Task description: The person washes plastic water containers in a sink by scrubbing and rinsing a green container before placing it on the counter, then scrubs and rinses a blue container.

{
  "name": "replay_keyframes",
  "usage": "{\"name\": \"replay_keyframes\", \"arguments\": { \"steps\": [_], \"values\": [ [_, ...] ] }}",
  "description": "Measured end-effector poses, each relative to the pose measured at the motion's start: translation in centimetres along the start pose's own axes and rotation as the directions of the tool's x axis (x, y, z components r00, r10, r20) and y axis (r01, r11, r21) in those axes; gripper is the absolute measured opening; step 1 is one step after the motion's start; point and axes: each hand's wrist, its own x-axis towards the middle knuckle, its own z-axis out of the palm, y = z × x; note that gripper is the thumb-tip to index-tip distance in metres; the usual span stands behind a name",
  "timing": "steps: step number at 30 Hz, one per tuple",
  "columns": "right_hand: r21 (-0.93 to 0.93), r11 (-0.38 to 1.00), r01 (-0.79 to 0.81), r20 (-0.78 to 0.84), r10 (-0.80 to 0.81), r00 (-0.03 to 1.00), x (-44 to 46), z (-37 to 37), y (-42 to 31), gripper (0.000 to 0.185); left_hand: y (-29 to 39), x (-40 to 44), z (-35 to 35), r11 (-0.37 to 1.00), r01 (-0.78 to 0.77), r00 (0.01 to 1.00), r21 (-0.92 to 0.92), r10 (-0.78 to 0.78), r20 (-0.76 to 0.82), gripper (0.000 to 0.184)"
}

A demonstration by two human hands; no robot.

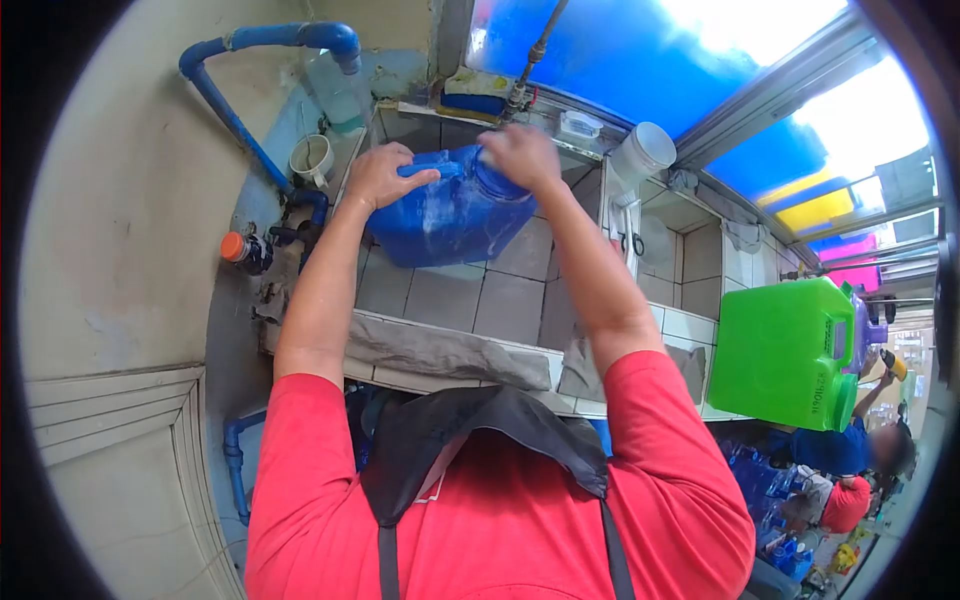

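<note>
A blue water jug with whitish, suds-like streaks stands in a tiled basin in front of me. My left hand is closed around the handle at the jug's top left. At the round neck on the jug's top right is my right hand, its fingers curled and slightly blurred. Something pale shows at those fingertips, too small to name.
A grey cloth lies along the basin's front edge. Blue pipe and a white mug are at left. A white bucket and green jug stand right. People work at far right, one in a blue shirt.
</note>
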Motion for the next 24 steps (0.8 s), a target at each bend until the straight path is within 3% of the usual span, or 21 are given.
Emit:
{"name": "replay_keyframes", "arguments": {
  "steps": [1, 2, 3, 5, 6, 8, 9, 10, 11, 12, 13, 14, 15, 16, 17, 18, 19, 20, 21, 23, 24],
  "values": [
    [-0.062, 0.944, -0.324, 0.126, 0.329, 0.936, 0.3, -0.3, 0.6, 0.05, -0.1, 0.1, -0.1, 1.0, 0.013, 1.0, 0.007, -0.013, 0.011, 0.071],
    [0.46, 0.452, -0.764, 0.114, 0.823, 0.556, 0.1, 2.4, 2.5, 0.068, -0.2, 0.3, -0.2, 1.0, 0.01, 1.0, 0.008, -0.01, 0.013, 0.071],
    [0.458, 0.451, -0.766, 0.112, 0.826, 0.553, -1.1, 4.3, 2.2, 0.068, -0.1, 0.6, -0.2, 1.0, -0.001, 1.0, 0.032, 0.001, 0.005, 0.071],
    [0.729, 0.468, -0.5, -0.25, 0.861, 0.443, -4.0, 7.2, -1.2, 0.08, 0.2, 1.3, -0.2, 0.999, -0.008, 1.0, 0.045, 0.008, -0.006, 0.071],
    [0.725, 0.471, -0.503, -0.247, 0.859, 0.447, -4.6, 7.5, -2.4, 0.08, 0.2, 1.6, -0.4, 0.998, -0.007, 0.999, 0.059, 0.004, 0.052, 0.066],
    [0.383, 0.776, -0.5, -0.692, 0.6, 0.402, -5.8, 8.5, -4.3, 0.078, -0.2, 1.5, -0.4, 0.997, -0.002, 0.992, 0.081, -0.009, 0.126, 0.061],
    [0.391, 0.768, -0.508, -0.682, 0.612, 0.401, -5.5, 8.1, -2.2, 0.078, -0.3, 1.3, -0.4, 0.998, -0.024, 0.994, 0.053, 0.018, 0.109, 0.059],
    [0.646, 0.526, -0.553, -0.259, 0.833, 0.489, -4.6, 7.0, 2.2, 0.071, -0.4, 1.1, -0.3, 0.999, -0.046, 0.995, 0.025, 0.044, 0.088, 0.058],
    [0.75, 0.198, -0.631, 0.225, 0.821, 0.525, -4.0, 6.6, 4.3, 0.065, -0.4, 0.9, -0.1, 0.999, -0.036, 0.995, 0.03, 0.033, 0.096, 0.058],
    [0.75, 0.194, -0.632, 0.234, 0.816, 0.528, -3.4, 5.7, 3.1, 0.065, -0.3, 1.0, 0.0, 1.0, -0.006, 0.996, -0.024, 0.008, 0.088, 0.056],
    [0.55, 0.571, -0.61, 0.004, 0.728, 0.685, -2.2, 3.2, 1.1, 0.061, -0.5, 1.3, -0.1, 0.997, 0.02, 0.997, -0.078, -0.014, 0.079, 0.055],
    [0.235, 0.838, -0.492, -0.161, 0.533, 0.831, -1.2, 1.4, -0.5, 0.057, -0.9, 1.6, -0.1, 0.997, 0.026, 0.997, -0.076, -0.02, 0.079, 0.055],
    [0.236, 0.839, -0.49, -0.156, 0.531, 0.833, -0.6, 0.9, -1.8, 0.057, -1.4, 1.9, 0.1, 0.978, 0.082, 0.992, -0.191, -0.061, 0.115, 0.054],
    [0.132, 0.988, -0.086, -0.183, 0.109, 0.977, -0.1, 0.9, -3.4, 0.053, -1.8, 2.1, 0.4, 0.944, 0.136, 0.984, -0.3, -0.093, 0.155, 0.053],
    [0.025, 0.94, 0.339, -0.165, -0.331, 0.929, 0.5, 1.2, -4.7, 0.05, -2.1, 2.2, 1.0, 0.946, 0.136, 0.983, -0.296, -0.091, 0.159, 0.053],
    [0.028, 0.942, 0.334, -0.169, -0.325, 0.931, 1.2, 2.3, -5.6, 0.05, -2.5, 2.3, 2.0, 0.936, 0.054, 0.998, -0.349, -0.047, 0.03, 0.051],
    [0.057, 0.969, 0.242, 0.034, -0.244, 0.969, 2.4, 3.6, -6.3, 0.047, -2.7, 2.4, 2.4, 0.92, -0.032, 0.995, -0.391, -0.009, -0.103, 0.05],
    [0.07, 0.987, 0.146, 0.239, -0.159, 0.958, 3.5, 4.6, -6.5, 0.045, -3.0, 2.5, 2.7, 0.921, -0.03, 0.995, -0.387, -0.008, -0.097, 0.05],
    [0.077, 0.986, 0.145, 0.239, -0.159, 0.958, 4.8, 5.3, -6.1, 0.045, -3.3, 2.6, 2.8, 0.921, -0.015, 0.995, -0.389, -0.026, -0.099, 0.049],
    [0.178, 0.973, 0.147, 0.484, -0.217, 0.848, 6.7, 6.4, -5.5, 0.037, -3.2, 2.4, 2.5, 0.922, 0.005, 0.995, -0.387, -0.045, -0.093, 0.048],
    [0.172, 0.98, 0.101, 0.452, -0.169, 0.876, 6.2, 6.5, -5.9, 0.045, -2.6, 2.2, 1.8, 0.933, 0.03, 0.995, -0.36, -0.063, -0.08, 0.046]
  ]
}}
